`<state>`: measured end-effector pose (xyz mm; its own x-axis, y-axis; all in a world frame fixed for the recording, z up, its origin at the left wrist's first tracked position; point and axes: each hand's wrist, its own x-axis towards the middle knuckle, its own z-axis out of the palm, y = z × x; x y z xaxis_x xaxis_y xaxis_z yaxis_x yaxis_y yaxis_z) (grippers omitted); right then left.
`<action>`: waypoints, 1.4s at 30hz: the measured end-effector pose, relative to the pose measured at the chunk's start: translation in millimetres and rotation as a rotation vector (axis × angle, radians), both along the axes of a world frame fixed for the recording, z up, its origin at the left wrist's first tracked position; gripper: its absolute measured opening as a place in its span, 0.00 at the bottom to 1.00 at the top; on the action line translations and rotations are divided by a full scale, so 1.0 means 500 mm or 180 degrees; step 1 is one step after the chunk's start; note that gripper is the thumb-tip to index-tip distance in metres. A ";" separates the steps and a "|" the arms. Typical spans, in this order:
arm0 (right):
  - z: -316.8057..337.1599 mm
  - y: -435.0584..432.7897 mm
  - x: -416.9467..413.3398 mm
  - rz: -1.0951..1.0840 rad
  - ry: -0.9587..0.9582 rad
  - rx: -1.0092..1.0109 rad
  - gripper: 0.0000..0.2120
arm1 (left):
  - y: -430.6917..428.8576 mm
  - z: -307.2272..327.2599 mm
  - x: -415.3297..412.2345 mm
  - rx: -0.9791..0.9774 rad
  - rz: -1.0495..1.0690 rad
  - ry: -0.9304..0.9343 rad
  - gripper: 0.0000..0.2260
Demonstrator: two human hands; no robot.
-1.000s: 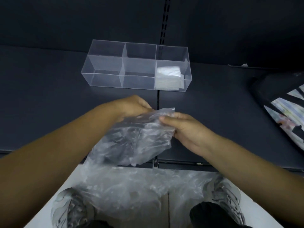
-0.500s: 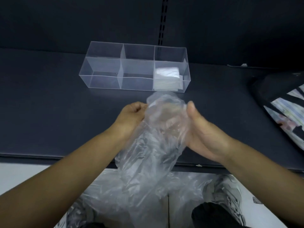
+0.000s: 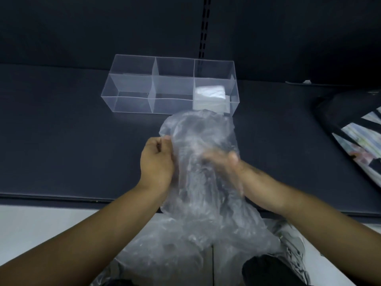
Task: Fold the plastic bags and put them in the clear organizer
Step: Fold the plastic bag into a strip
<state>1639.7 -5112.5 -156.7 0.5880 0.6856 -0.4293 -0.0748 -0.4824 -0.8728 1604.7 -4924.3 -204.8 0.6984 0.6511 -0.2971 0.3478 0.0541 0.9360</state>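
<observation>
Up off the dark flat shelf (image 3: pixel 61 151) with a crumpled clear plastic bag (image 3: pixel 203 133), held upright between both hands, just in front of the clear three-compartment plastic organizer (image 3: pixel 132 101). Pinching the bag's left edge in the curled fingers of the left hand (image 3: pixel 156 162), apparently to keep that side taut and give the film a straight line to crease along.

Over to the right hand (image 3: pixel 226 164): smeared by motion and half veiled by the film. Perhaps smoothing the sheet, but impossible to tell whether clamped on it or just flat against it.

Trailing down past the shelf edge toward a loose heap of more clear plastic (image 3: pixel 175 250), presumably letting the weight pull out wrinkles. No clean crease yet, so judged to be early in this fold.

Already home in the organizer's right-hand compartment: a folded white plastic bag (image 3: pixel 210 96), lying low and compact. Nothing visible in the middle and left compartments, so likely the next spots.

Far right, well apart from the action: a black bag with a striped panel (image 3: pixel 354 129).
</observation>
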 end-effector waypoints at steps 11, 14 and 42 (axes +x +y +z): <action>-0.040 -0.135 0.155 -0.2354 0.1503 0.1733 0.16 | 0.098 -0.034 -0.044 0.0431 -0.0214 0.0451 0.11; -0.046 -0.147 0.160 -0.1960 0.1308 0.1132 0.26 | 0.120 -0.019 -0.052 -0.0001 -0.0777 0.0648 0.14; -0.077 -0.151 0.226 -0.1888 -0.0207 0.0235 0.04 | 0.182 -0.009 0.057 -0.0452 -0.0198 0.0263 0.07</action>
<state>1752.7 -5188.0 -195.2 0.9028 0.2591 -0.3434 -0.2580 -0.3125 -0.9142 1633.3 -4833.4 -209.5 0.7054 0.5548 -0.4412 0.4300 0.1599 0.8885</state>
